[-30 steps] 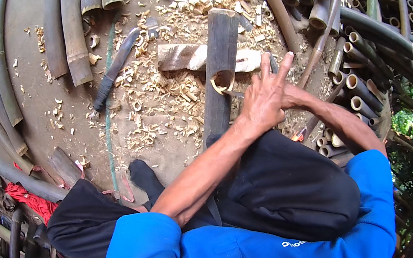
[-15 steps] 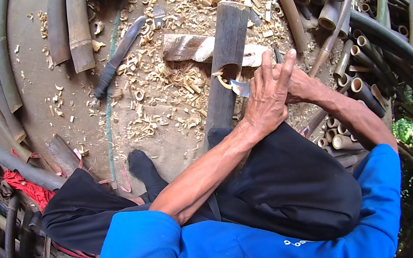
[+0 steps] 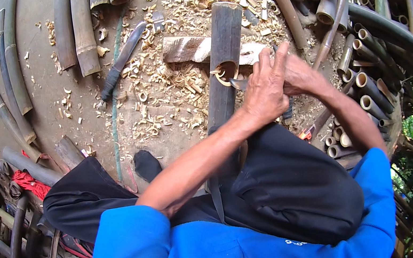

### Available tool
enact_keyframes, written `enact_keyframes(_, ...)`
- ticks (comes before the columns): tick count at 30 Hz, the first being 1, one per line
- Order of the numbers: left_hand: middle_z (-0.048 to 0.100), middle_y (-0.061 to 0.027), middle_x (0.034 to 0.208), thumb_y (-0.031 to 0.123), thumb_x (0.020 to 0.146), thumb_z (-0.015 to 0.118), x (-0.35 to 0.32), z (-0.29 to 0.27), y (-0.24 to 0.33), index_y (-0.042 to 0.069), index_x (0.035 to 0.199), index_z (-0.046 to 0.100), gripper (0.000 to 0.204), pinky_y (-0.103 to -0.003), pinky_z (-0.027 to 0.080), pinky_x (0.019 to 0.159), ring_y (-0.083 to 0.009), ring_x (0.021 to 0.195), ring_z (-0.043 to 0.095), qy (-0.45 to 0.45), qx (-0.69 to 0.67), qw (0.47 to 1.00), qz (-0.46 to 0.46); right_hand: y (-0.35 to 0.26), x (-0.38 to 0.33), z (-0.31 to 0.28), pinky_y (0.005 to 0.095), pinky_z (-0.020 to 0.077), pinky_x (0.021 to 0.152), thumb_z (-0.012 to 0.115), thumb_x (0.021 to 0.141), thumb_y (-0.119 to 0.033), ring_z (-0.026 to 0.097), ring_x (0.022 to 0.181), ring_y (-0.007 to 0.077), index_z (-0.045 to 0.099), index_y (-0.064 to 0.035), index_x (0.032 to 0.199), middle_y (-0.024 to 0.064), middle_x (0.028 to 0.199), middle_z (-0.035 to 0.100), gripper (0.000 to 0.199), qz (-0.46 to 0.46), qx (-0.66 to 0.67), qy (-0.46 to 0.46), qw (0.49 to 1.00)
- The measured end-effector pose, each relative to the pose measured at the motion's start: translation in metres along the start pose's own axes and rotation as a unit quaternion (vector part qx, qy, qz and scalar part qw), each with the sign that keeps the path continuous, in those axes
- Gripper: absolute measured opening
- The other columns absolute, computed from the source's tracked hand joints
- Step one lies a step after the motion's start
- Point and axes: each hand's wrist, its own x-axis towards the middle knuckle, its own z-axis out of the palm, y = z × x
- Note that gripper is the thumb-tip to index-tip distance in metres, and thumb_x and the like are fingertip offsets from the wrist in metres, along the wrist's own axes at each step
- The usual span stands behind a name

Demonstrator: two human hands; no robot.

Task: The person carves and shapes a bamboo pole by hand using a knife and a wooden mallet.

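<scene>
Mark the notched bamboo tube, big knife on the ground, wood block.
Bamboo tube (image 3: 225,42), head view: dark wall above the notch.
Big knife (image 3: 126,53), head view: blade, near the handle.
Wood block (image 3: 187,49), head view: part left of the tube.

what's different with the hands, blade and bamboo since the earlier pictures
The blade has turned: half a second ago its bright, broad face showed near the notch; now a narrower, darker side does. Nothing was visibly taken hold of or let go. The left hand and right hand stay close together, and the bamboo tube still lies across the wood block.
</scene>
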Motion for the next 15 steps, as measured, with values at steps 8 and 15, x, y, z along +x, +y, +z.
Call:
enact_keyframes(8, 0.04, -0.0343, 0.138, -0.006, 0.064, 0.076, 0.002, -0.019, 0.007, 0.018, 0.159, 0.026, 0.11, -0.057, 0.053, 0.091, -0.0517, 0.108, 0.06, -0.165, 0.055, 0.982, -0.074, -0.007, -0.013, 0.047, 0.0463, 0.053, 0.092, 0.074, 0.083, -0.012, 0.064, 0.111, 0.0365, 0.058, -0.0019, 0.126, 0.0209, 0.117, 0.064, 0.047, 0.158, 0.301, -0.039, 0.94)
enact_keyframes(15, 0.05, -0.0296, 0.131, -0.001, 0.067, 0.076, 0.005, -0.035, 0.001, 0.011, 0.153, 0.038, 0.095, -0.051, 0.052, 0.099, -0.0479, 0.114, 0.061, -0.225, 0.046, 0.971, -0.072, -0.021, -0.011, 0.059, 0.044, 0.0519, 0.092, 0.076, 0.084, -0.021, 0.063, 0.11, 0.0331, 0.06, -0.005, 0.125, 0.0193, 0.119, 0.06, 0.046, 0.213, 0.234, 0.002, 0.949)
